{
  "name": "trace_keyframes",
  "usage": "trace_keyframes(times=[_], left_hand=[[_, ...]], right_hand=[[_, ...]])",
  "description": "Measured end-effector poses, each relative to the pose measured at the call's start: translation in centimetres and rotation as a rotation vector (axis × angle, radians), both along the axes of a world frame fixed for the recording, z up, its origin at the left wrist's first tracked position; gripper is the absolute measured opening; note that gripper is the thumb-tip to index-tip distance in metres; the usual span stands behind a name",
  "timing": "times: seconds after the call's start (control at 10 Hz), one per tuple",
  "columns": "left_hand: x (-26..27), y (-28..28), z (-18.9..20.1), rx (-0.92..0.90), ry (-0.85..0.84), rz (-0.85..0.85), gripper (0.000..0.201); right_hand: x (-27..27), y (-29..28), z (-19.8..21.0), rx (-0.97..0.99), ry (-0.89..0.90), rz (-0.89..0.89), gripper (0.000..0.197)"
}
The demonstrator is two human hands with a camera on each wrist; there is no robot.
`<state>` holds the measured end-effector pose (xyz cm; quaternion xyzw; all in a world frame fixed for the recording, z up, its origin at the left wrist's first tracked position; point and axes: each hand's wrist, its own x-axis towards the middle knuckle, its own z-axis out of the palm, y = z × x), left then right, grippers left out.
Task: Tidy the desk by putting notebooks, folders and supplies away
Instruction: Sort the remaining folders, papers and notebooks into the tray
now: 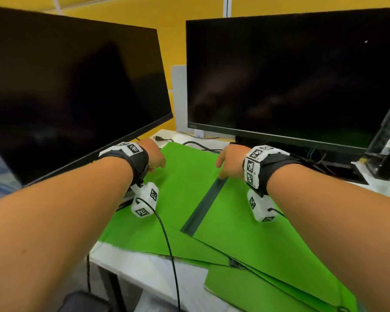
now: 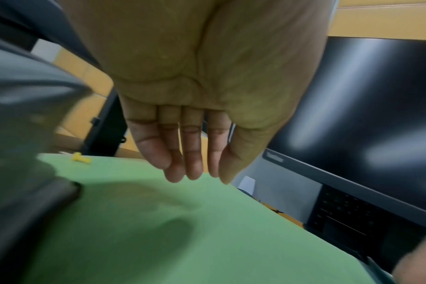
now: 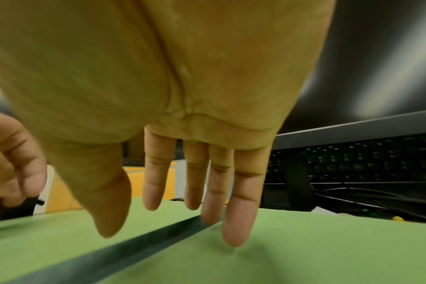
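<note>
A green folder (image 1: pixel 182 176) with a dark spine strip (image 1: pixel 200 206) lies open across the white desk, and its right half (image 1: pixel 241 224) lies under my right wrist. A second green folder (image 1: pixel 268 287) lies nearer me, overlapping it. My left hand (image 1: pixel 154 157) hovers over the left half (image 2: pixel 158 221), fingers (image 2: pixel 195 163) straight and holding nothing. My right hand (image 1: pixel 229 163) is spread with straight fingers (image 3: pixel 235 221); two fingertips come down on the folder at the spine strip (image 3: pixel 139 247).
Two dark monitors (image 1: pixel 77 97) (image 1: pixel 291 82) stand close behind the folders. A black keyboard (image 3: pixel 353 163) and cables (image 1: pixel 198 146) lie under the right monitor. A black device (image 1: pixel 387 143) stands at the far right. A small yellow piece (image 2: pixel 80 157) lies on the folder's far edge.
</note>
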<state>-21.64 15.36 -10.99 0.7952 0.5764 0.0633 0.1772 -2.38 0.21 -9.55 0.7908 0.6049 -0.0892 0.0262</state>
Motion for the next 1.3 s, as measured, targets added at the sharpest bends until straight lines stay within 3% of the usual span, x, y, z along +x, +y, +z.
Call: trace_keyframes(times=[0.1,0.3,0.5,0.6,0.7,0.9,1.0,1.1,1.3], left_hand=[[-2.3,0.7,-0.1,0.036,0.11,0.043,0.025],[-4.4,2.3,-0.6,0.024,0.265,-0.007,0.022],[-5.3,1.5,-0.4,-0.007,0.195,-0.022,0.022],[-5.8,2.5,-0.4,0.018,0.158,-0.007,0.018],[-6.2,2.2,0.1,0.035,0.193,-0.01,0.006],[-7.7,1.3,1.0,0.021,0.319,-0.073,0.013],[-8.8,1.0,0.9,-0.029,0.232,-0.052,0.016],[-9.4,0.4,0.7,-0.043,0.152,0.002,0.025],[-9.3,0.7,0.3,-0.013,0.235,-0.032,0.028]], right_hand=[[-0.6,1.2,-1.3,-0.111,-0.075,0.067,0.04],[-0.7,2.2,-1.8,-0.085,-0.06,0.035,0.019],[-1.5,3.4,-2.4,0.084,-0.162,-0.001,0.02],[-5.3,4.8,-1.8,0.138,-0.073,0.08,0.023],[-10.1,6.1,-1.9,0.053,0.044,0.225,0.029],[-15.8,7.5,-3.7,0.026,0.214,0.261,0.038],[-16.9,7.8,-3.7,-0.006,0.234,0.266,0.041],[-17.4,8.6,-4.0,-0.008,0.212,0.249,0.039],[-17.0,9.3,-4.4,0.006,0.16,0.234,0.015]])
